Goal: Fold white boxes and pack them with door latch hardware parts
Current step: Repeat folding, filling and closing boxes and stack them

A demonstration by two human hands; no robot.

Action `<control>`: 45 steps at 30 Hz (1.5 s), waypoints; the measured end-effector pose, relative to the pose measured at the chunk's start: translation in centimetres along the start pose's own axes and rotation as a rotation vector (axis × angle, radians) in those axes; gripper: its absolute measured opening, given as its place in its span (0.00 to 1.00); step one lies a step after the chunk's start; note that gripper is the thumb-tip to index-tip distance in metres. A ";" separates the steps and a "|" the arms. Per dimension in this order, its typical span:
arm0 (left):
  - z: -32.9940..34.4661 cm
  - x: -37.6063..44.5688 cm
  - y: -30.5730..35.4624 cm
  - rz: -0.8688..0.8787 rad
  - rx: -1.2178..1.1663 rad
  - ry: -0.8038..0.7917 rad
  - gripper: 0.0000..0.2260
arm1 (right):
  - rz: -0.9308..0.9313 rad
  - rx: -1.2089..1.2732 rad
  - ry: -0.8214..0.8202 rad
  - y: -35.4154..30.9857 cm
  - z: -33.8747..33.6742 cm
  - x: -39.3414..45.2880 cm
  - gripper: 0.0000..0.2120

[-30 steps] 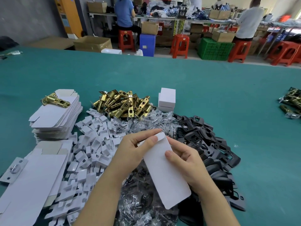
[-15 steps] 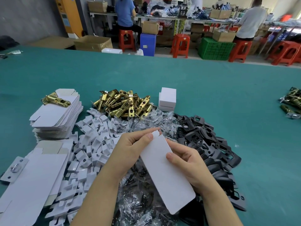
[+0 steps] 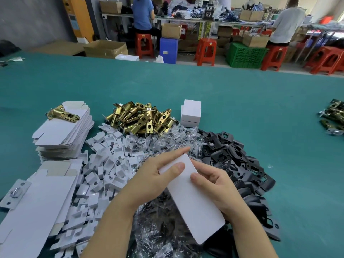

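Note:
Both hands hold a long white box [image 3: 193, 198] above the piles, its far end pointing away from me. My left hand [image 3: 156, 175] grips that far end, thumb on top and fingers behind it. My right hand [image 3: 214, 185] holds the right side, thumb pressed on the top face. Brass door latches [image 3: 141, 118] lie heaped behind. Clear plastic bags of small parts [image 3: 158, 226] sit under the box. Black strike plates [image 3: 234, 159] pile up to the right. White card inserts [image 3: 104, 164] spread to the left.
Two stacks of flat box blanks [image 3: 61, 135] lie at the left, one with a brass latch [image 3: 62, 113] on top. Finished white boxes [image 3: 191, 115] stand behind the bags. More latches [image 3: 333, 116] lie at the right edge of the green table [image 3: 260, 112]. People work at benches behind.
The small flap that stuck out at the box's far end is no longer seen; the end now looks flat. The box has slid slightly toward me between both hands.

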State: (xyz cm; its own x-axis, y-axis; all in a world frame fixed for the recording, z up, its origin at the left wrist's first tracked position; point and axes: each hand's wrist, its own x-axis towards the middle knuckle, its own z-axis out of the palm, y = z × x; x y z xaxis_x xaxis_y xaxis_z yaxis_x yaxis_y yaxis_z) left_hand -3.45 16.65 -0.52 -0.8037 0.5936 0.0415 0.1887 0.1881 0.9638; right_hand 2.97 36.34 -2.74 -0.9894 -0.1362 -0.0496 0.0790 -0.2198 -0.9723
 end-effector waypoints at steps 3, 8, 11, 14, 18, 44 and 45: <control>0.3 -0.1 0.0 0.027 0.103 0.014 0.21 | 0.006 -0.010 0.021 0.1 -0.3 0.1 0.21; 0.7 0.1 0.1 0.081 0.156 0.122 0.18 | 0.036 0.033 0.052 0.2 -0.5 0.4 0.19; 0.8 0.2 0.0 0.091 0.165 0.245 0.16 | 0.045 0.069 0.138 0.2 -0.6 0.6 0.18; 0.7 0.2 0.0 0.134 0.163 0.282 0.16 | 0.032 0.114 0.230 -0.2 -0.7 0.6 0.16; 0.8 0.3 -0.3 0.182 0.373 0.198 0.28 | 0.038 0.145 0.294 -0.2 -0.9 0.7 0.15; -2.2 8.0 0.8 -0.137 -0.181 0.832 0.08 | -0.040 0.034 0.241 1.6 -0.7 1.2 0.24; -3.0 9.1 0.5 -0.151 -0.113 0.883 0.08 | -0.032 0.025 0.235 1.6 -0.6 1.2 0.22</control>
State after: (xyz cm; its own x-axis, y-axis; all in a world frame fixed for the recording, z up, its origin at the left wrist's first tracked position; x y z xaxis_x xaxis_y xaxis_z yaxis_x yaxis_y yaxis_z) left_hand -12.38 19.78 1.08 -0.9650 -0.2566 0.0544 0.0268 0.1098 0.9936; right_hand 1.84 36.42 -4.48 -0.9924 0.0992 -0.0733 0.0471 -0.2447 -0.9685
